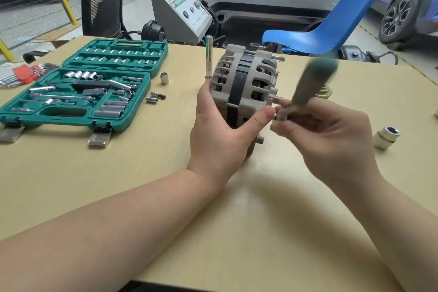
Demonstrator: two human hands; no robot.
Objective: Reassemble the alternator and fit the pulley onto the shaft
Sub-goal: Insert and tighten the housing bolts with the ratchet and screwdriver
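The grey alternator point(244, 83) stands on the table with a black band round its middle and a long bolt sticking out at its upper right. My left hand point(220, 130) grips its lower front, thumb stretched across toward the right. My right hand point(327, 140) pinches the metal shank of a green-handled driver point(310, 83), which is blurred by motion and tilted up to the right, with its tip close to the alternator's right face. The pulley point(323, 93) shows partly behind the driver handle, on the table.
An open green socket set point(78, 87) lies at the left, with loose sockets point(155, 97) beside it and red hex keys point(23, 73) further left. A tall socket extension point(209, 59) stands behind the alternator. A large socket point(386, 137) sits at the right. A blue chair point(327, 28) stands behind the table.
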